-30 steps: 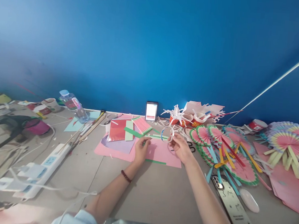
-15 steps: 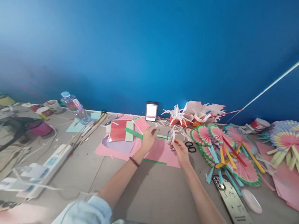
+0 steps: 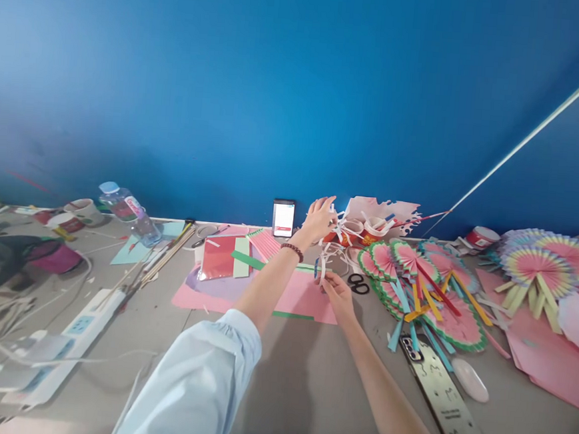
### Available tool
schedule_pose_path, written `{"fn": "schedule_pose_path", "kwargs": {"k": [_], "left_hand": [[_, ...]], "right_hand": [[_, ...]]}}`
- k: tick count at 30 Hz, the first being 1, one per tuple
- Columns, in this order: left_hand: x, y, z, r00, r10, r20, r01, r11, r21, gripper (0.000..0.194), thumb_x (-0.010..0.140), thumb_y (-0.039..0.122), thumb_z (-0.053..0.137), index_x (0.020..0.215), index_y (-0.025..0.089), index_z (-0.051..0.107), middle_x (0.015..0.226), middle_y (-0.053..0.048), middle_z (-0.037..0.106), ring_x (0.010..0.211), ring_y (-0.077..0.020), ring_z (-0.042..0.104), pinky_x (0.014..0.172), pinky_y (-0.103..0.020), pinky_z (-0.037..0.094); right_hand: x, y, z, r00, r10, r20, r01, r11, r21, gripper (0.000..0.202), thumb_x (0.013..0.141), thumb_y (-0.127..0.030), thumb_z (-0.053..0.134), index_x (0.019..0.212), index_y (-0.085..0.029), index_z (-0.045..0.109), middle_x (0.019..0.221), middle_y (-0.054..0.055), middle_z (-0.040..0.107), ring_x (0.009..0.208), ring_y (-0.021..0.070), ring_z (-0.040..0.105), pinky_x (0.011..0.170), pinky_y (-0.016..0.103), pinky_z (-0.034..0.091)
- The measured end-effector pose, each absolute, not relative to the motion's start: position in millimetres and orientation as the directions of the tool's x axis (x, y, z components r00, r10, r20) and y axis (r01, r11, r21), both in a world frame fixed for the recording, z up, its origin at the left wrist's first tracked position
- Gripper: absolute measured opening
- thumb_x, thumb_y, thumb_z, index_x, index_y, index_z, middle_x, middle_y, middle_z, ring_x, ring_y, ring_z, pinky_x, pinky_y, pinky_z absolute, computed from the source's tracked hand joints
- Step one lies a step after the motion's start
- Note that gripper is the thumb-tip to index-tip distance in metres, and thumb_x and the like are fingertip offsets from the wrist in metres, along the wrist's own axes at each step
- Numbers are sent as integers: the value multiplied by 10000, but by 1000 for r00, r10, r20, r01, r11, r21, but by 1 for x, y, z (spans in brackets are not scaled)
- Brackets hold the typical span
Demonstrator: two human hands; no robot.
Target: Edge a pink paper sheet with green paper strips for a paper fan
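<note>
Over a red paper cup stuffed with curled white strips [image 3: 339, 229], my left hand [image 3: 321, 219] is stretched out. Its fingers are bent and apart; whether a thin strip is between them is hidden. My right hand [image 3: 337, 296] pinches a tape roll [image 3: 320, 270], a white ring with blue inside, upright above the pink paper [image 3: 298, 296]. A green paper strip [image 3: 246, 261] lies under my left forearm and runs toward the roll. Black-handled scissors [image 3: 359, 284] lie right of my right hand.
Pleated paper fans [image 3: 415, 274] crowd the right side. A phone [image 3: 441, 389] and a white mouse [image 3: 470, 380] lie near the front right. At the back stands a lit phone [image 3: 283, 218]. A bottle [image 3: 132, 212] and a power strip [image 3: 72, 340] are on the left.
My left hand has moved from the green strip forward and right to the cup of white strips. My right hand keeps the tape roll in nearly the same place. The view has shifted slightly right.
</note>
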State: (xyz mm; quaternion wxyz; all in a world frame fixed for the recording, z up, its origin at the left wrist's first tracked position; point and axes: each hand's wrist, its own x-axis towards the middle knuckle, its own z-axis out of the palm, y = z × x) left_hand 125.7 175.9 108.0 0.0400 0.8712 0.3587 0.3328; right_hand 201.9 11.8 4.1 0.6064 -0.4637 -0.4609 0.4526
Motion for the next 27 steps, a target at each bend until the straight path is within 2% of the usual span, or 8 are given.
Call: {"fn": "schedule_pose_path", "kwargs": {"k": [3,5,9,13,16,20,24,27], "left_hand": [[121,162,105,355,674,648,496,-723,481,82,790,140,575,725,171,614,1284,-110,493,1229,-286,392,1019,-463,324],[115,144,101,170,728,664,356,-674,648,89,834,165,522,798,171,603,1073,-112,590,1062,-225,519,932,-383,407],[99,93,87,-182,892,414,9,-419,908,104,870,254,470,846,182,540,806,-40,583,742,-139,561,696,-263,457],[84,46,72,-140,985,102,-284,-138,949,148,843,317,516,779,186,490,706,2,521,657,-110,546,633,-237,459],[72,24,60,-76,997,10,-388,-39,921,189,818,359,561,780,184,499,780,-17,547,749,-131,586,700,-272,496],[49,6,46,15,996,90,-336,-79,939,195,815,364,583,807,173,545,853,-52,576,809,-156,602,735,-295,506],[23,-8,32,143,953,266,-95,-254,962,176,828,358,565,839,184,590,1049,-101,592,891,-178,593,767,-313,499],[8,-11,21,173,930,324,75,-341,937,163,838,322,544,786,180,605,1042,-109,595,904,-185,592,769,-315,492]], "right_hand": [[201,11,4,168,977,134,-114,154,-981,311,730,-453,651,908,-198,639,761,40,674,633,141,558,624,295,458],[200,10,4,168,976,136,-126,158,-979,307,733,-437,653,934,-205,633,780,42,679,674,153,577,639,300,462],[196,9,-1,159,970,182,-129,203,-971,327,727,-393,669,1005,-226,625,859,49,682,799,187,606,691,321,478],[192,6,-6,148,964,219,-32,226,-974,316,769,-367,631,1055,-231,628,935,59,682,839,202,616,758,357,486],[191,4,-5,197,939,283,118,264,-957,238,766,-353,632,961,-219,664,921,65,689,834,211,623,795,379,481],[191,3,2,191,897,399,258,346,-902,122,761,-318,632,816,-225,686,888,61,698,844,215,628,796,363,486],[189,0,7,125,888,442,299,391,-870,86,779,-282,614,798,-246,690,881,51,703,868,218,632,806,358,486],[186,-1,6,67,881,469,300,431,-851,108,797,-249,588,832,-254,690,934,53,700,905,221,634,824,374,486]]}}
